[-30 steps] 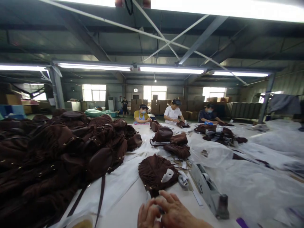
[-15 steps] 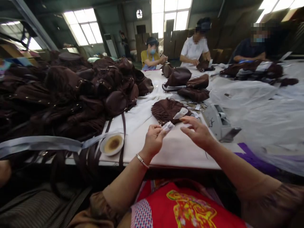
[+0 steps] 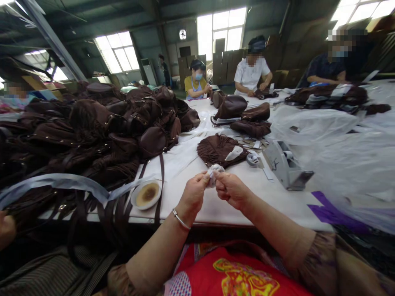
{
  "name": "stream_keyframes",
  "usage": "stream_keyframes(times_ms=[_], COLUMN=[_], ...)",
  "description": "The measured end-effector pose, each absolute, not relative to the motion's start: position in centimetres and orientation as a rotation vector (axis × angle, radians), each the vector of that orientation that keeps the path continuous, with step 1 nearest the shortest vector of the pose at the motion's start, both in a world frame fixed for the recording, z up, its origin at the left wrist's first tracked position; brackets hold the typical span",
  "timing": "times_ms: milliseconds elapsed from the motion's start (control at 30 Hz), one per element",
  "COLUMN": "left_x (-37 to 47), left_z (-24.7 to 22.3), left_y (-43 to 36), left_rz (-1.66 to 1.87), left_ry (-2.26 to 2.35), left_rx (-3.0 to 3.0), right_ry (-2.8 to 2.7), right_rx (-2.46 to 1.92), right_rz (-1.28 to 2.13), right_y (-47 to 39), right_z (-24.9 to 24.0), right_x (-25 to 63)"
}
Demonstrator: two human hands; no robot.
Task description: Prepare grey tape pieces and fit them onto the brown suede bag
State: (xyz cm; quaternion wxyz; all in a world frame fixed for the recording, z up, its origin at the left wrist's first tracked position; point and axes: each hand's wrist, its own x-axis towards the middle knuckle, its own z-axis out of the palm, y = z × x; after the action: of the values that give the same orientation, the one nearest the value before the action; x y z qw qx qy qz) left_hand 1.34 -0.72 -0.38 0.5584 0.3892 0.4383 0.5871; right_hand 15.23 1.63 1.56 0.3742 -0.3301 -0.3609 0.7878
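Both my hands meet over the near part of the table, just in front of a dark brown gathered bag (image 3: 212, 149). Between the fingertips is a small crumpled white piece (image 3: 216, 168); whether it is paper or plastic I cannot tell. My left hand (image 3: 195, 189) pinches its left side, thumb on top. My right hand (image 3: 233, 190) is closed, thumb and forefinger gripping it from the right. The brown bag lies flat, with a white patch (image 3: 233, 153) on its right side. A small roll of tape (image 3: 253, 159) sits beside the bag.
A high pile of brown bags (image 3: 123, 119) fills the left, straps hanging over the edge. A white bowl (image 3: 133, 202) holds something yellowish-brown. To the right stand a grey dispenser (image 3: 288, 166), a purple strip (image 3: 335, 210) and clear plastic sheeting (image 3: 342, 152). Several people work across the table.
My right hand has moved left and closed on the white piece, having been open near the bag. My left hand has come slightly nearer me. The view has tilted up a little.
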Motion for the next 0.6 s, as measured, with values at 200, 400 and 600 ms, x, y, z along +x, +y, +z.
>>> stream_keyframes(times_ms=[200, 400, 600], left_x=[2.2, 2.9, 2.9], left_z=[-1.7, -1.4, -0.7], left_y=[-2.4, -3.1, -2.6], left_rz=[1.310, 1.237, 1.313], left_ry=[1.353, 1.578, 1.535], left_rx=[1.431, 1.944, 2.024], right_ry=[-0.832, -0.869, -0.945], right_rx=[-0.825, -0.975, -1.140], right_rz=[2.038, 1.830, 1.586], right_y=[0.2, -0.6, -0.7], right_z=[-1.0, -1.9, -1.3], right_x=[16.4, 17.3, 17.4])
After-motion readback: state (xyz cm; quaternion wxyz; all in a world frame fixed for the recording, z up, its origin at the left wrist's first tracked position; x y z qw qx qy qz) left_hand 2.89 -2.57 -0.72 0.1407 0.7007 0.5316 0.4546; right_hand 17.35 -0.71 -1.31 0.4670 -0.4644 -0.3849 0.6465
